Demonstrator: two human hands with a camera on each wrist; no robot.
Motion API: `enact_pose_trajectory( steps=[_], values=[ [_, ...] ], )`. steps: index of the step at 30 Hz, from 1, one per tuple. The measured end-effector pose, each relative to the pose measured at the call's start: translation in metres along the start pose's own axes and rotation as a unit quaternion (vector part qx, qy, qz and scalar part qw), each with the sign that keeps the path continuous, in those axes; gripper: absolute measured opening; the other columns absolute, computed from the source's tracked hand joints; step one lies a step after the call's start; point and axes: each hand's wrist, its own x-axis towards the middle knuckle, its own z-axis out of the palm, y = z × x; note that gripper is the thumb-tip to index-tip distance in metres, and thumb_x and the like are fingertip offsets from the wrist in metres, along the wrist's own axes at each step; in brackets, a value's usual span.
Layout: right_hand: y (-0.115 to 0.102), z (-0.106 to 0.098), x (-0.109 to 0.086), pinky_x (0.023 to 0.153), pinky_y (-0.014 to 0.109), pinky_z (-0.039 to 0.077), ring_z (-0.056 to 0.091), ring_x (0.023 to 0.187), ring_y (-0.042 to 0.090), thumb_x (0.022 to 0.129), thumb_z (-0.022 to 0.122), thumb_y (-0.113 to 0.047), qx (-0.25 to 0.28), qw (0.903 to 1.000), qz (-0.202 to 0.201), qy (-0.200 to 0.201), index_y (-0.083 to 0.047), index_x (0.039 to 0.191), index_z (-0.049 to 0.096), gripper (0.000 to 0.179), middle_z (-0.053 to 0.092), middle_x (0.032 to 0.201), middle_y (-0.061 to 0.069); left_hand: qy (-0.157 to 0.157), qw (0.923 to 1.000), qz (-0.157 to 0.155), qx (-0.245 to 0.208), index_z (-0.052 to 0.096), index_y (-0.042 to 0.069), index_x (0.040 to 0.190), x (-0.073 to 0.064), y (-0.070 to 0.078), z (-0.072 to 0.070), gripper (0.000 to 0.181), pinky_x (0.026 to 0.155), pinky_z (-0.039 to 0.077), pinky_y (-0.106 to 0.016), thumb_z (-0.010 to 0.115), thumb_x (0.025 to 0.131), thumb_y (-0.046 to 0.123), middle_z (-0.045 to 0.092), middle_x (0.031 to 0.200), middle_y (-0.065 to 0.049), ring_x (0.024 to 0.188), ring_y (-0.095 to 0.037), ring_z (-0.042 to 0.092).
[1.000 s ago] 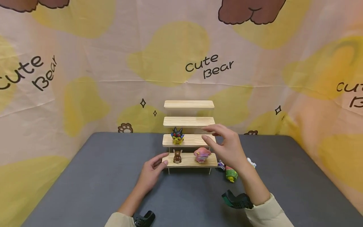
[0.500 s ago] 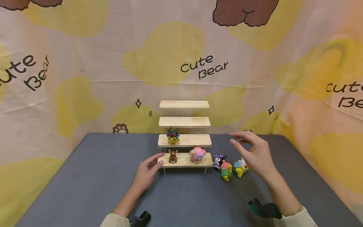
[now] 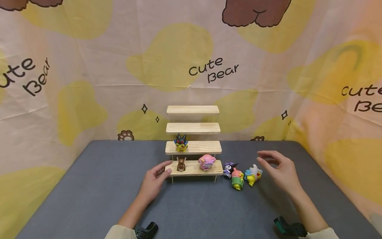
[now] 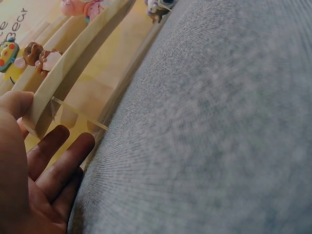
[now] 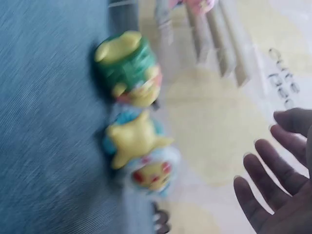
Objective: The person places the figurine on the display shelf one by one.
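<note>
A tiered wooden display stand stands mid-table. My left hand holds the left end of its lowest step; in the left wrist view the thumb lies at the plank's end with other fingers extended below. On that step are a small brown figurine and a pink figurine. A yellow figurine with a dark pointed hood stands on the step above. My right hand hovers with nothing in it, fingers relaxed, right of a yellow figurine with a white-and-blue hood, which lies on the table.
Beside the stand's right end lie a figurine in green with a pink hood and a purple-and-black figurine. The grey tabletop ends at a printed cloth backdrop.
My right hand has moved from over the stand's right side out to the right and down, uncovering the loose figurines. My left hand stays at the lowest step. The head view has shifted slightly.
</note>
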Motion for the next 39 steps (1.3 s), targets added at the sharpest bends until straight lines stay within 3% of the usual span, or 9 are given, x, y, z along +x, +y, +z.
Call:
enact_pose_trajectory(
  steps=[14,24,29,39],
  values=[
    [0.047,0.016,-0.009,0.076,0.017,0.055,0.06,0.095,-0.012,0.097,0.071,-0.022,0.019,0.9949,0.059,-0.08,-0.008,0.127,0.069,0.033,0.07,0.12,0.015,-0.001,1.0,-0.003,-0.004,0.068,0.014,0.133,0.001,0.0,-0.001,0.036,0.099,0.054,-0.03,0.067,0.099,0.025,0.065,0.139,-0.01,0.13,-0.021,0.058],
    [0.067,0.022,-0.015,0.079,0.01,0.052,0.064,0.099,-0.009,0.098,0.069,-0.02,0.065,0.989,0.071,-0.113,-0.005,0.133,0.064,0.038,0.069,0.125,0.019,0.001,0.9999,-0.007,-0.009,0.068,0.013,0.133,0.0,-0.001,0.0,0.036,0.096,0.056,-0.027,0.068,0.098,0.025,0.066,0.137,-0.011,0.127,-0.021,0.061],
    [0.075,0.026,-0.018,0.084,0.006,0.048,0.059,0.103,-0.013,0.098,0.068,-0.019,0.064,0.9884,0.063,-0.122,-0.006,0.134,0.063,0.039,0.069,0.127,0.017,0.001,0.9998,-0.01,-0.016,0.067,0.013,0.133,-0.001,-0.001,-0.001,0.036,0.096,0.055,-0.026,0.068,0.099,0.024,0.066,0.138,-0.011,0.129,-0.021,0.06],
    [0.078,0.026,-0.016,0.083,0.021,0.05,0.055,0.1,-0.01,0.099,0.066,-0.027,0.023,0.9816,0.085,-0.17,-0.014,0.139,0.061,0.043,0.068,0.131,0.012,-0.003,0.9999,-0.006,-0.011,0.068,0.015,0.133,-0.001,0.0,-0.002,0.036,0.099,0.055,-0.031,0.068,0.099,0.027,0.064,0.139,-0.011,0.131,-0.024,0.059]
  ],
)
